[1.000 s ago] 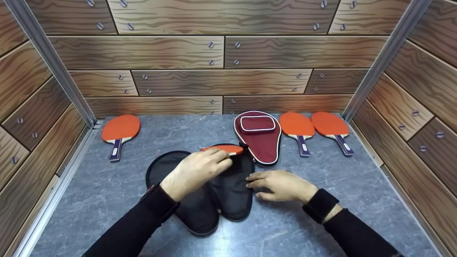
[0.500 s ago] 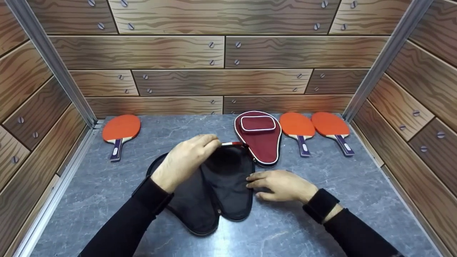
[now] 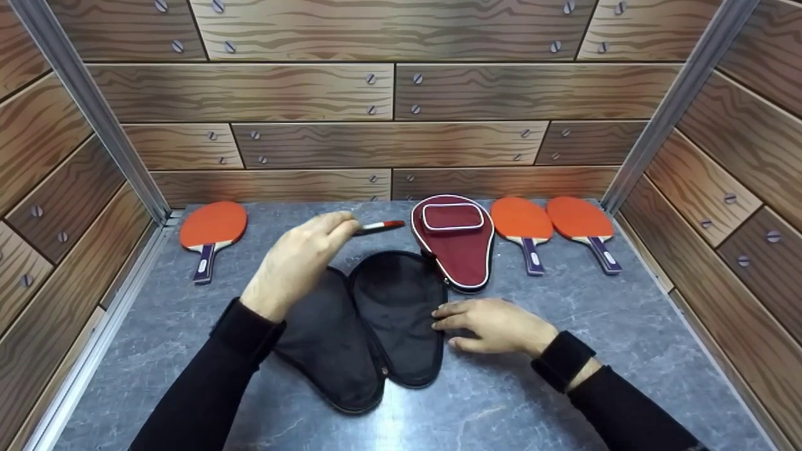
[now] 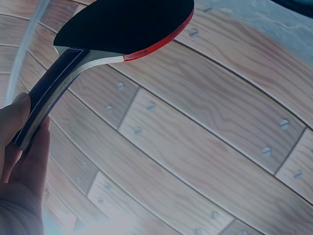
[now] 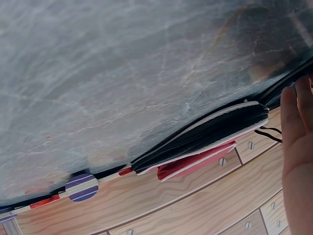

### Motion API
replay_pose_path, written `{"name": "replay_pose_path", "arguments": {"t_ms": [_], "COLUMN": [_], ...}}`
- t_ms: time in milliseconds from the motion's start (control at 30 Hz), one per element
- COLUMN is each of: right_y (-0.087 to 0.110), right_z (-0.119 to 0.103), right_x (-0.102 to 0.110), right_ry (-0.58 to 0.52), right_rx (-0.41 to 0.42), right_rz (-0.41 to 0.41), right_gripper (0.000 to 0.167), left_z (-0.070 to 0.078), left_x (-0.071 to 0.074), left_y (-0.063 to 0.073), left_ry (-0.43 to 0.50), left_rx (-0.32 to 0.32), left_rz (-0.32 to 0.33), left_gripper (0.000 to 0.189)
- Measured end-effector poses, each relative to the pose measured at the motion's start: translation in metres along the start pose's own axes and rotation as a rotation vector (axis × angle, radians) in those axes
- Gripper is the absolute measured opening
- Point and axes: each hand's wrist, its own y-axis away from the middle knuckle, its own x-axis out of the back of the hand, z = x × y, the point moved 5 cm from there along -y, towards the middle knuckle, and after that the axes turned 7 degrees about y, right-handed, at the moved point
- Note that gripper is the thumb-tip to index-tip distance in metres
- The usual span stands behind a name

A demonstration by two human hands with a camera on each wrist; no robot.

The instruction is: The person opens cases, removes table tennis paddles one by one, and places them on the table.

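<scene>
My left hand pinches a table tennis paddle by its handle, above and behind the open case. The paddle appears edge-on in the head view; its black face and dark handle show in the left wrist view. A paddle case lies unzipped and spread flat, its black lining facing up. The left half is partly hidden by my left hand and forearm. With fingers extended, my right hand rests at the right edge of this case; its fingers also show in the right wrist view.
A maroon paddle case with white piping lies behind my right hand, touching or nearly touching the open case. Two orange-faced paddles lie to its right. Another paddle is at the far left. Wood-patterned walls enclose the grey tabletop.
My left hand has lifted the paddle up from over the open case, moving it back and left, so more of the lining shows. My right hand has stayed in place.
</scene>
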Motion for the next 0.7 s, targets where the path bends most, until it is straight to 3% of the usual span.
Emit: {"name": "replay_pose_path", "arguments": {"t_ms": [300,700], "right_y": [0.001,0.001], "right_z": [0.0,0.0], "right_x": [0.0,-0.001], "right_ry": [0.007,0.018], "right_rx": [-0.002,-0.003], "right_rz": [0.0,-0.001], "right_gripper": [0.043,0.044], "left_z": [-0.031,-0.075], "left_x": [0.002,0.0], "left_y": [0.009,0.031], "left_ry": [0.002,0.013], "left_rx": [0.063,0.219], "left_rz": [0.015,0.01], "left_gripper": [0.021,0.019]}}
